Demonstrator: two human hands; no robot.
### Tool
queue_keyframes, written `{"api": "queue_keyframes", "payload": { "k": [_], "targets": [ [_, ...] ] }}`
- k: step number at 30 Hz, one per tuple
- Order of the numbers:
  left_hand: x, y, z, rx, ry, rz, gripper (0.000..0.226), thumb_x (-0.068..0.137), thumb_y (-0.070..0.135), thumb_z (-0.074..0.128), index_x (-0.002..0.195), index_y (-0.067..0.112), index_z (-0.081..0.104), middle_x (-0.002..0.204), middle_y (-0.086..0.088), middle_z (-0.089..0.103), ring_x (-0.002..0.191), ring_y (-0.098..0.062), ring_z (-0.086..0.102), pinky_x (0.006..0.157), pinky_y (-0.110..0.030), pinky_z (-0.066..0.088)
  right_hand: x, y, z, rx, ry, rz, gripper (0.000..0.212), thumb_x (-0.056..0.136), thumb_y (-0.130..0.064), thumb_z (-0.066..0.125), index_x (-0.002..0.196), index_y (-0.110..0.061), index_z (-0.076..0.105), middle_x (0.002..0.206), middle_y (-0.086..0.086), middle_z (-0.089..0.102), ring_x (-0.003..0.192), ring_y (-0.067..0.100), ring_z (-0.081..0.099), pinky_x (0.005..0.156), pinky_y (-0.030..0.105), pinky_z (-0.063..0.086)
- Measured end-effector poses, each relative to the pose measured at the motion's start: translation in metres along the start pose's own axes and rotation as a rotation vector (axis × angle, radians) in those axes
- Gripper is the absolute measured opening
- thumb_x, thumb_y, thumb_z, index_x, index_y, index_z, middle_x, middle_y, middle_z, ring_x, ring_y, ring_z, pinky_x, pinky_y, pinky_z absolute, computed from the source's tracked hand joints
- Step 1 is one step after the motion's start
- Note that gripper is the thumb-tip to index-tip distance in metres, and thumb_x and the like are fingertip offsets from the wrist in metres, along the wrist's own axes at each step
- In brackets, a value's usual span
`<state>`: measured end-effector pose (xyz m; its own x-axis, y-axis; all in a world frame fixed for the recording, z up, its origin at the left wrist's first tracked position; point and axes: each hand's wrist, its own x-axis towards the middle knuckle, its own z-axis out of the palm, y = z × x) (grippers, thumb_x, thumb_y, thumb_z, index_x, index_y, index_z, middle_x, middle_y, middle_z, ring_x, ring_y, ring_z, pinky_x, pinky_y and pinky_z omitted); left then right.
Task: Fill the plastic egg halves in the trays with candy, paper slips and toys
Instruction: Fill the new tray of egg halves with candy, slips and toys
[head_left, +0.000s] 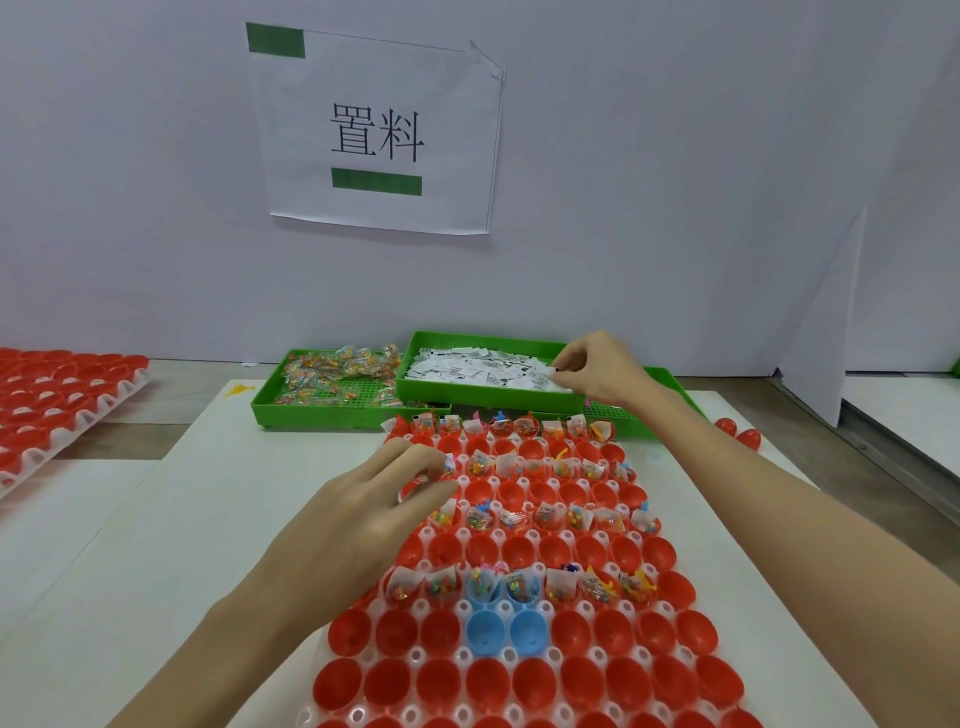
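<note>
A white tray (415, 657) in front of me holds rows of red egg halves (576, 680) and a few blue ones (485, 631). Alternate rows carry candy packets, paper slips and small toys. My left hand (384, 499) sits over the tray's left edge near the second filled row, its fingers curled round a clear candy packet (447, 465). My right hand (597, 369) reaches into the green bin of white paper slips (467, 369) and pinches a slip at the bin's right end.
A green bin of candy packets (332, 376) stands left of the slip bin, and part of a third green bin (670, 384) lies under my right arm. Another tray of red halves (57, 400) is at far left. Two loose red halves (740, 434) lie right. A labelled sheet (376, 135) hangs on the wall.
</note>
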<state>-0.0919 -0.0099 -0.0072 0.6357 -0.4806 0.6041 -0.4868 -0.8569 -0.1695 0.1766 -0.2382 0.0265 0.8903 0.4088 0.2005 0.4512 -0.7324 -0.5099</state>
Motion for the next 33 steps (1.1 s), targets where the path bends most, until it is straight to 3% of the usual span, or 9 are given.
{"api": "queue_keyframes", "payload": {
  "k": [4,8,11,16,20,22,25,29,33],
  "targets": [
    [0.000,0.000,0.001,0.004,0.012,0.013,0.039,0.091,-0.001,0.041,0.106,0.004,0.076,0.106,-0.010,0.065,0.096,-0.022,0.058,0.057,-0.027,0.052,0.000,-0.001,0.002,0.035,0.021,0.014,0.022,0.085,-0.034,0.081,0.091,-0.014,0.074,0.083,-0.001,0.070,0.073,0.013,0.065,0.060,0.019,0.051],
    [-0.001,0.000,0.002,0.007,0.022,0.005,0.039,0.092,0.001,0.040,0.105,0.004,0.076,0.107,-0.009,0.064,0.097,-0.022,0.057,0.059,-0.028,0.054,-0.002,0.000,0.002,0.032,0.007,0.018,0.026,0.092,-0.040,0.073,0.077,-0.019,0.070,0.075,-0.001,0.072,0.067,0.023,0.067,0.061,0.031,0.057],
    [-0.001,-0.001,0.001,0.004,0.028,0.002,0.037,0.092,0.001,0.041,0.103,0.005,0.076,0.106,-0.009,0.065,0.095,-0.023,0.059,0.058,-0.029,0.053,-0.002,0.001,0.001,0.049,-0.018,0.032,0.017,0.100,-0.025,0.065,0.098,-0.011,0.075,0.078,-0.001,0.073,0.076,0.026,0.073,0.063,0.033,0.061],
    [0.000,0.000,0.001,0.008,0.027,0.009,0.036,0.095,0.004,0.040,0.100,0.005,0.076,0.104,-0.009,0.065,0.093,-0.023,0.059,0.060,-0.028,0.053,-0.004,-0.001,0.000,0.015,-0.030,0.026,0.027,0.102,-0.010,0.060,0.128,-0.005,0.066,0.090,0.006,0.076,0.072,0.002,0.068,0.049,0.008,0.047],
    [-0.003,-0.002,0.004,-0.005,0.038,0.001,0.031,0.088,-0.008,0.053,0.104,0.006,0.076,0.108,-0.008,0.064,0.097,-0.023,0.060,0.060,-0.031,0.058,-0.007,-0.002,-0.001,0.019,-0.011,-0.001,0.049,0.099,-0.010,0.065,0.145,-0.009,0.050,0.089,0.004,0.077,0.075,0.005,0.068,0.061,0.016,0.050],
    [-0.001,0.000,0.006,-0.077,0.065,-0.087,0.034,0.082,-0.016,0.070,0.108,0.007,0.077,0.107,-0.006,0.066,0.097,-0.021,0.063,0.066,-0.032,0.060,-0.011,-0.005,-0.004,-0.013,0.005,-0.038,0.062,0.097,-0.012,0.067,0.152,-0.010,0.039,0.086,0.001,0.075,0.075,0.005,0.067,0.064,0.017,0.049],
    [0.004,0.004,0.005,-0.292,0.202,-0.283,0.029,0.086,0.001,0.077,0.114,0.010,0.078,0.104,0.001,0.068,0.089,-0.009,0.067,0.082,-0.020,0.057,-0.021,-0.013,-0.008,-0.034,0.054,-0.078,0.070,0.096,-0.012,0.069,0.155,-0.009,0.032,0.086,0.003,0.076,0.074,0.012,0.070,0.066,0.021,0.053],
    [0.010,0.009,0.000,-0.715,0.357,-0.634,0.038,0.081,0.012,0.081,0.118,0.019,0.077,0.108,0.006,0.068,0.087,-0.009,0.075,0.081,-0.016,0.059,-0.051,-0.030,-0.014,0.113,0.119,-0.102,0.032,0.095,-0.023,0.071,0.124,-0.010,0.065,0.081,-0.004,0.077,0.072,0.007,0.074,0.064,0.013,0.052],
    [0.013,0.014,-0.004,-1.014,0.378,-0.820,0.016,0.077,0.019,0.084,0.093,0.023,0.083,0.104,0.006,0.071,0.089,-0.015,0.076,0.076,-0.018,0.059,-0.109,-0.058,-0.003,0.507,0.003,-0.103,0.021,0.091,-0.039,0.073,0.103,-0.021,0.073,0.082,-0.004,0.080,0.057,0.003,0.069,0.049,0.013,0.046]
  ]
}}
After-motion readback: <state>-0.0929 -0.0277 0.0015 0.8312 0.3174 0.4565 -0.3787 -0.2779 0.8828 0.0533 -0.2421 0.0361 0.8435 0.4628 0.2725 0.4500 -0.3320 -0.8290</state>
